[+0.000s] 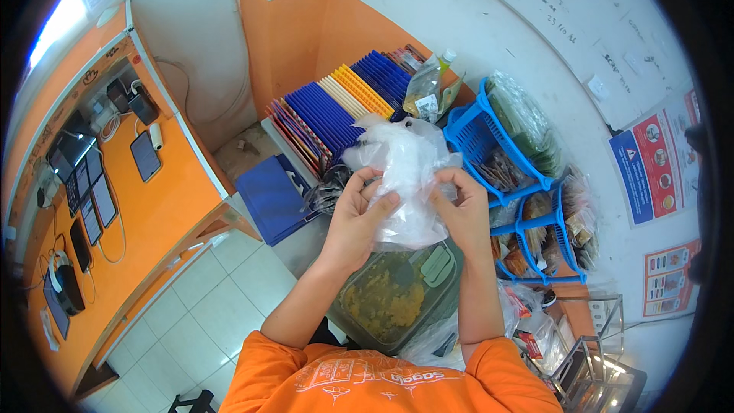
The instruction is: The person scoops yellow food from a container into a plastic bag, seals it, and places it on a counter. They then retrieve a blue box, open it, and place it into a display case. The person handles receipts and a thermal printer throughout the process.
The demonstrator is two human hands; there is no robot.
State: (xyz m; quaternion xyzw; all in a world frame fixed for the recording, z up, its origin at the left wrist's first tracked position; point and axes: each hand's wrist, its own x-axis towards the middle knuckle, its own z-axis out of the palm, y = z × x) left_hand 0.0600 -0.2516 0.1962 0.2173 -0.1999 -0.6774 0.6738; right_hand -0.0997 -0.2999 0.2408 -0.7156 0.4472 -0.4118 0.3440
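Observation:
Between my two hands is a clear plastic bag (404,183), crumpled and partly see-through. Thumb and fingers of my left hand (358,221) pinch its left side. On the right side, my right hand (461,203) grips the film the same way. Whether anything lies inside the bag, I cannot tell. Below it stands a lidded plastic container (395,298) with yellowish-brown contents, partly hidden by the bag and my forearms. A bunched black plastic bag (328,192) lies just left of my left hand.
Folded blue, cream and yellow packaging (338,100) stands in a row behind. Blue plastic baskets (516,195) hold packets at right. A pouch (424,92) is at the back. An orange desk (155,201) at left carries several phones. Metal frames (590,350) stand at lower right.

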